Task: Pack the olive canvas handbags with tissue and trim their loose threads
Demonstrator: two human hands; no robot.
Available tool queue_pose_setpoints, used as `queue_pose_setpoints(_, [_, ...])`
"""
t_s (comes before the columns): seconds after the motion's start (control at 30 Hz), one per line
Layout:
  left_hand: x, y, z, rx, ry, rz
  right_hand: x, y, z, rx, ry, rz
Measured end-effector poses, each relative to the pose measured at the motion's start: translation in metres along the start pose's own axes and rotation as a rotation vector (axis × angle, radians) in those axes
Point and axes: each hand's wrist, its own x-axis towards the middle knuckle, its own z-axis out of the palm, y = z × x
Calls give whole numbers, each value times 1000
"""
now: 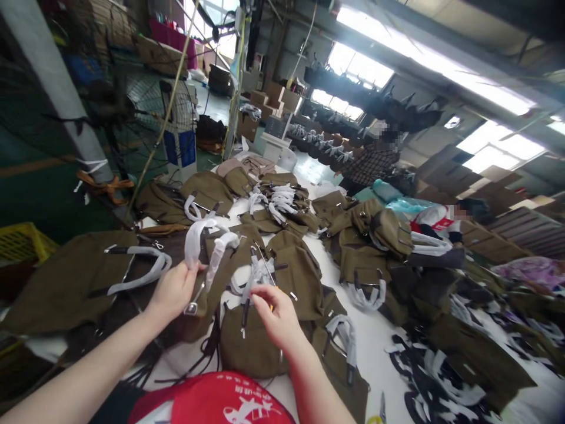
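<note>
My left hand [174, 288] is closed on an olive-green canvas bag, at the base of its strap handle [194, 244], which is wrapped in whitish plastic. A metal buckle [190, 308] hangs just below those fingers. My right hand [278, 315] is curled, thumb near the fingertips, around a slim metal tool [266, 264] with a bit of orange showing at the fingers; its exact kind is partly hidden. Under and beyond that hand lie more olive bags [293, 274] with wrapped handles. Another olive bag [66, 282] lies flat to the left of my left hand.
Piled olive bags [366, 235] cover much of the white table [357, 330]. Yellow-handled scissors [380, 409] lie at the front edge. A yellow crate [26, 241], a metal post [57, 88] and a fan [145, 103] stand left. Two people are at the right back.
</note>
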Motion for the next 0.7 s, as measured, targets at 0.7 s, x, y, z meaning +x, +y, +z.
queue_pose_setpoints(0.7, [-96,107,-20,-431,-906,504,-62,-19,-89,254,-373,-209])
